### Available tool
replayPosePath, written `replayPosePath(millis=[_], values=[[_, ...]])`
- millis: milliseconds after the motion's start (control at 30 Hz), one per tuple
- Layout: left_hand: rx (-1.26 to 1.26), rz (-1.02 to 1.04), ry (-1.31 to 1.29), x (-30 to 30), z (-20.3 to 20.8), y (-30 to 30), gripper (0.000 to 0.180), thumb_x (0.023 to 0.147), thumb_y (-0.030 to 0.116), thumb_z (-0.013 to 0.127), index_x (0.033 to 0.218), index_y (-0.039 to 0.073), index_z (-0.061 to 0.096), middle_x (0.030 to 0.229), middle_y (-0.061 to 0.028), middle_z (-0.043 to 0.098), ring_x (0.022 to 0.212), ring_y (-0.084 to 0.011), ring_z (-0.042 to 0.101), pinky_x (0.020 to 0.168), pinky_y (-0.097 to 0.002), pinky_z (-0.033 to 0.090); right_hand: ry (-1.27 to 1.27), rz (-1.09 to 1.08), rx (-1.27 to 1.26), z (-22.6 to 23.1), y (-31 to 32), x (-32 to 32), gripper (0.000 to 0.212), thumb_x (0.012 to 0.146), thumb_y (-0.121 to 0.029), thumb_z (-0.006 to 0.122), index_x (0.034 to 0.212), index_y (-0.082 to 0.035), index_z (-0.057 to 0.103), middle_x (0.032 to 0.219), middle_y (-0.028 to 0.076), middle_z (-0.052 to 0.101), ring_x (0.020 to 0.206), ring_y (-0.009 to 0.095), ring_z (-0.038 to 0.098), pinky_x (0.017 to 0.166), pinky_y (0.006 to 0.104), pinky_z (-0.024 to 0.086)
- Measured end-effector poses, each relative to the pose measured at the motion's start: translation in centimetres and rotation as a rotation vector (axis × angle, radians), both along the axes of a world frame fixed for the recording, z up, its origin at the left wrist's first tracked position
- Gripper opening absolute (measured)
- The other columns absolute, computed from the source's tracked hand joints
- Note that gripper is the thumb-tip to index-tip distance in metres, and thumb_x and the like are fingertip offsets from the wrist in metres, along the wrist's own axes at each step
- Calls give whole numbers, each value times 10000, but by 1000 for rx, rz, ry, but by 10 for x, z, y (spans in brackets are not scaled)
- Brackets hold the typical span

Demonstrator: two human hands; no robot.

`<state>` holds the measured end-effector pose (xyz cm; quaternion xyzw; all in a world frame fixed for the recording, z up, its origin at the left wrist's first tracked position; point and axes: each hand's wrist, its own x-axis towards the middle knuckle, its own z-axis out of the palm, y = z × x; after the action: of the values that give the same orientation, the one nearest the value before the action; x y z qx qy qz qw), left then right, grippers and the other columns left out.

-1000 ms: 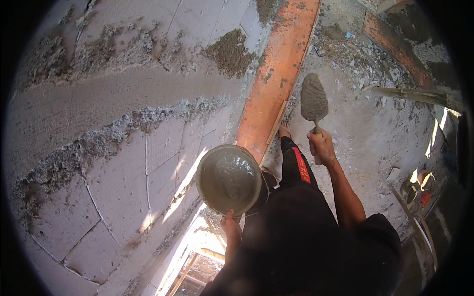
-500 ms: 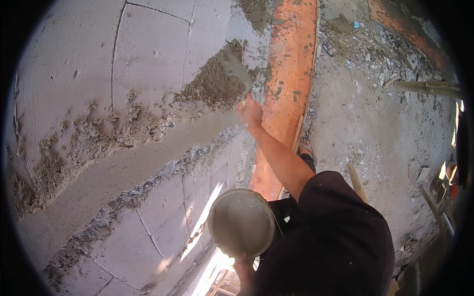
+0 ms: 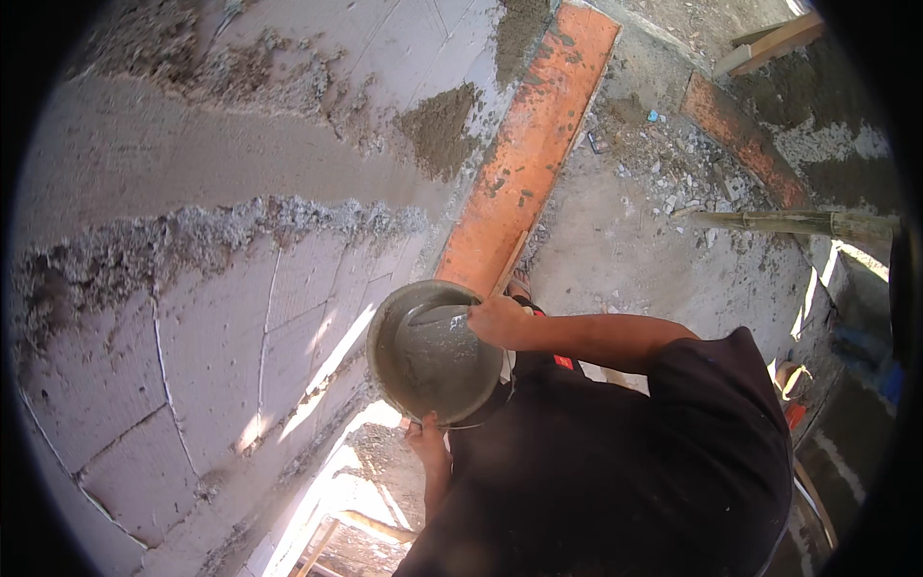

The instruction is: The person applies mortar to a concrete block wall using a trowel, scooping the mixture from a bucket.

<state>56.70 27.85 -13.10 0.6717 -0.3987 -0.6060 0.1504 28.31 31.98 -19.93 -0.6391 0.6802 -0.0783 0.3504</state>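
Observation:
Held against my body is a round bucket [image 3: 378, 370] with wet grey mortar [image 3: 428, 361] inside. My left hand [image 3: 429, 440] grips its near lower edge, fingers on the rim. Over the far right side of the bucket, my right hand [image 3: 500, 322] is closed round the handle of a trowel [image 3: 440, 314]. Its blade reaches into the bucket, low over the mortar; whether it touches is hard to tell. The trowel's handle is mostly hidden in the fist.
To the left rises a wall of pale blocks [image 3: 216, 337], crossed by a smoothed mortar band [image 3: 212, 159] and a rough dark patch [image 3: 439, 132]. An orange board [image 3: 529, 144] stands along its edge. Rubble [image 3: 663, 163], a bamboo pole [image 3: 769, 221] and another orange board [image 3: 740, 135] lie right.
My right hand has brought the trowel from the mortar patch on the wall down into the bucket. My view has shifted, and the left hand still holds the bucket.

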Motion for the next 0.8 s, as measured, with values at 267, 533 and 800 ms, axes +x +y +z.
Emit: replayPosePath(millis=[267,533,800], values=[[-147,30,18,42,-16,30,104,833,30,627,835,-74,626,792,-54,635,726,-147,561,695,-329,465,-238,443,347,1,-5,72,199,806,-189,652,856,-13,729,864,161,722,743,321,707,631,434,557],[-89,132,-51,143,-32,56,158,838,71,661,732,-29,599,692,-31,594,607,-91,507,533,-288,429,-538,238,670,-10,38,117,336,784,-259,650,874,64,646,673,162,632,558,246,630,502,389,499],[-87,119,-137,202,-47,60,142,842,66,649,746,-32,614,718,-54,623,622,-115,554,552,-286,474,-801,-53,215,-33,69,194,384,794,-268,671,902,99,639,698,183,642,583,284,631,548,391,498]])
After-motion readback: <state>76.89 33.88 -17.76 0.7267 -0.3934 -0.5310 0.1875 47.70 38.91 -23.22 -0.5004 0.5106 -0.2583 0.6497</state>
